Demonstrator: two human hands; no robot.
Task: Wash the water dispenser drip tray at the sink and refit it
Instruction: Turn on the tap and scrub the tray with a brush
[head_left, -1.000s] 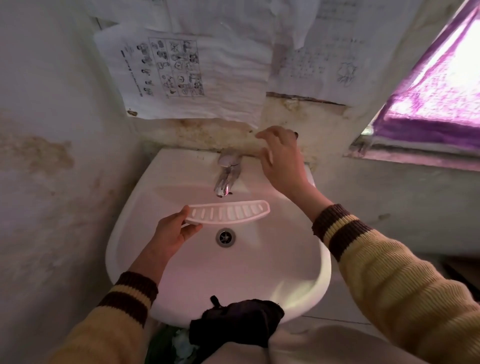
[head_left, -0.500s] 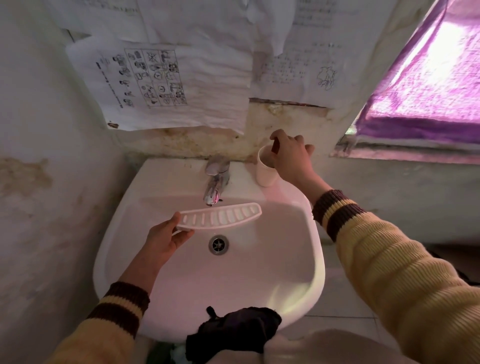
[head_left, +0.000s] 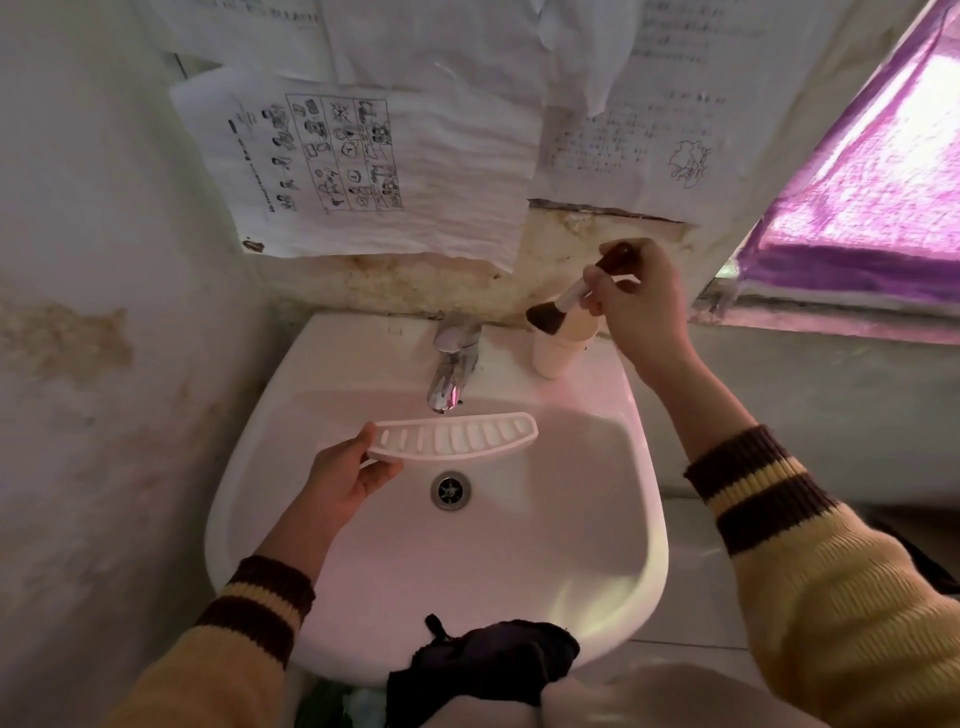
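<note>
My left hand (head_left: 343, 480) pinches the left end of the white slotted drip tray (head_left: 460, 435), holding it level over the white sink basin (head_left: 519, 561), just under the chrome tap (head_left: 452, 364). No water is visible from the tap. My right hand (head_left: 641, 306) grips a small brush (head_left: 563, 306) with a dark handle and dark bristles, tilted above the cream cup (head_left: 558, 345) that stands on the sink's back right rim. The brush head points down and left, beside the cup's mouth.
A dark cloth (head_left: 483, 660) hangs over the sink's front rim. The drain (head_left: 451, 489) sits mid-basin. Papers (head_left: 363, 156) are stuck on the wall behind. A window with purple covering (head_left: 872, 197) is at the right. A stained wall stands close on the left.
My right hand went from reaching into the cup to lifting a brush out of it. The tray and my left hand stayed in place under the tap.
</note>
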